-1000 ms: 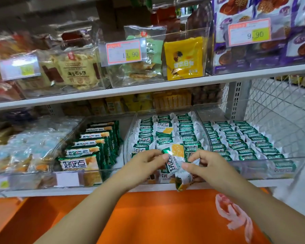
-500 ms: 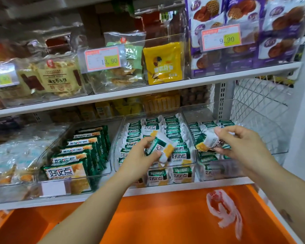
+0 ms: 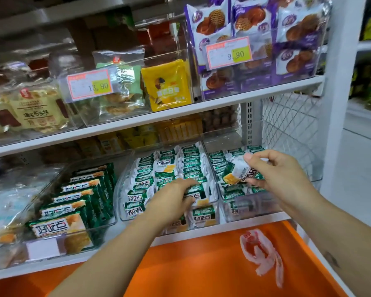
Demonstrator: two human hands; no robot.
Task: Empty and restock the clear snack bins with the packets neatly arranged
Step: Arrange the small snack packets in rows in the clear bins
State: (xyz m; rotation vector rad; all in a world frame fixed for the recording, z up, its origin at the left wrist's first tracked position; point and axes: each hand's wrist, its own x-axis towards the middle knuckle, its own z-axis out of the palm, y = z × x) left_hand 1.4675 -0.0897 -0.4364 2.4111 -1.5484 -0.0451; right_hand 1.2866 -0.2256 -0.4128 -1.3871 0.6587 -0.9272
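Observation:
Three clear snack bins sit on the lower shelf, all filled with green-and-white packets. My left hand [image 3: 173, 198] lies on the packets at the front of the middle bin [image 3: 124, 213], its fingers reaching over a packet [image 3: 198, 195] there; I cannot tell whether they grip it. My right hand [image 3: 274, 174] pinches one green-and-white packet [image 3: 237, 172] above the right bin [image 3: 251, 209], tilted, with its yellow corner pointing down-left. The left bin [image 3: 107, 221] holds larger packets standing in a row.
An orange surface [image 3: 201, 264] lies below the shelf with a crumpled pink-and-white wrapper [image 3: 259, 254] on it. The upper shelf [image 3: 180, 114] carries clear bins of purple, yellow and beige packs with price tags. A white upright [image 3: 341, 103] and wire mesh [image 3: 287, 125] close the right side.
My hands have separated: the right one carried a packet over to the right bin, and the left one lowered its packet down onto the front of the middle bin.

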